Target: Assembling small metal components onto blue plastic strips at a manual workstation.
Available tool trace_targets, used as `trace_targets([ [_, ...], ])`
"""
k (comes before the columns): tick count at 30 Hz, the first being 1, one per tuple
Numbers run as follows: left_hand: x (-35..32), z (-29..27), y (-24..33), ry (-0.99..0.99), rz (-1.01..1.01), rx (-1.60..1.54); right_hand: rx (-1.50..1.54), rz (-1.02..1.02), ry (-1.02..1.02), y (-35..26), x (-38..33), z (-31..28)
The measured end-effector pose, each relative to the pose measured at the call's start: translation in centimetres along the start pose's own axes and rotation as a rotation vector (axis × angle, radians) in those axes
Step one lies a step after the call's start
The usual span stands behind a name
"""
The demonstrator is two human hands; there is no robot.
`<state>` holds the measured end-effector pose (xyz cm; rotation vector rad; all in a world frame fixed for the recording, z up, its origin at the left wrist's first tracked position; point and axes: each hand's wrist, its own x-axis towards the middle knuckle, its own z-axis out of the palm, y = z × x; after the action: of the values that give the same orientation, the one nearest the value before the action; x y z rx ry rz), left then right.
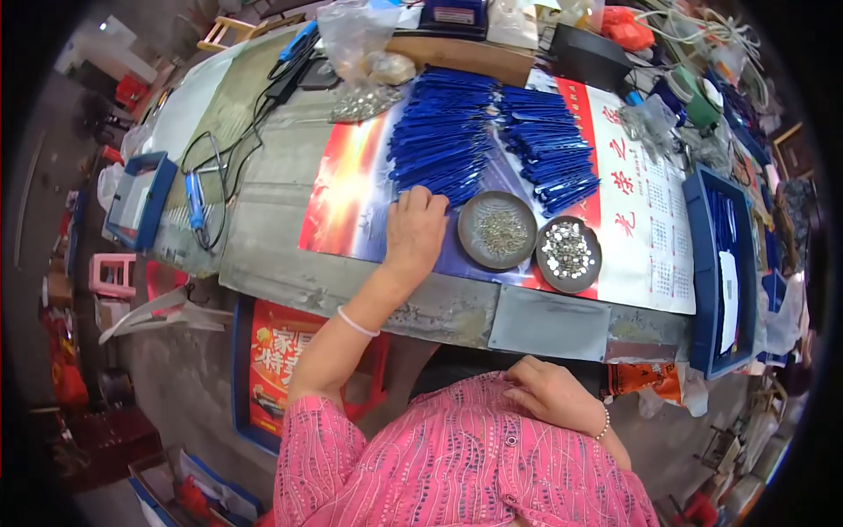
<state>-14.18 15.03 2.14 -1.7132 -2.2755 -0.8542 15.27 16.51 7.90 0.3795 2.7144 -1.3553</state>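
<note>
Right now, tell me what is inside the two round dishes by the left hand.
The nearer dish holds small thin metal bits; the other dish holds shiny silver round pieces. Both piles cover the dish bottoms. The left hand rests beside them, against the blue strips.

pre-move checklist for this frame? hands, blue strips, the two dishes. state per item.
1. Left hand on the work: ok, it lies flat on the poster at the near end of the left pile of blue strips.
2. Left fingers closed on a strip: cannot tell, they lie over the pile's edge.
3. Right hand free: ok, it rests on the pink shirt, away from the table.
4. Left dish within reach: ok, right beside the left hand, small metal parts inside.
5. Right dish upright and filled: ok, shiny round pieces inside.
6. Right pile of blue strips untouched: ok, no hand on it.
</note>
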Motion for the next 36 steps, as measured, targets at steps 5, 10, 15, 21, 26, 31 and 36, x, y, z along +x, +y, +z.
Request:
trace_targets([
  [5, 1.2, 1.4, -0.3, -0.042, 0.052, 0.130, 0.017, 0.014, 0.043, 0.5, -0.5, 0.2],
  [10, 1.1, 0.8, 0.0, -0.060, 0.071, 0.141, -0.007, -0.011, 0.026, 0.5, 0.1, -0.1],
  [15, -0.5, -1.1, -0.5, 0.042, -0.058, -0.160, -0.003, 0.056, 0.012, 0.9, 0.0, -1.9],
  [21, -4.7, -4.9, 3.1, -0.011, -0.553, -0.875, -0.077, -0.025, 0.473, 3.0, 4.3, -5.3],
  [26, -7.8, -5.6, 7.3, -0.014, -0.646, -1.149, -0.526, -0.097, 0.560, 4.9, 10.7, -6.8],
  [31, -10.4, -5.2, 9.2, -0.072, -0.715, -1.378, -0.722, -0.083, 0.454, 5.9, 13.4, -6.4],
  [36, -11.1, -5.2, 9.1, -0.120, -0.712, -1.406, -0.656, -0.073, 0.439, 6.2, 13.7, -6.3],
])
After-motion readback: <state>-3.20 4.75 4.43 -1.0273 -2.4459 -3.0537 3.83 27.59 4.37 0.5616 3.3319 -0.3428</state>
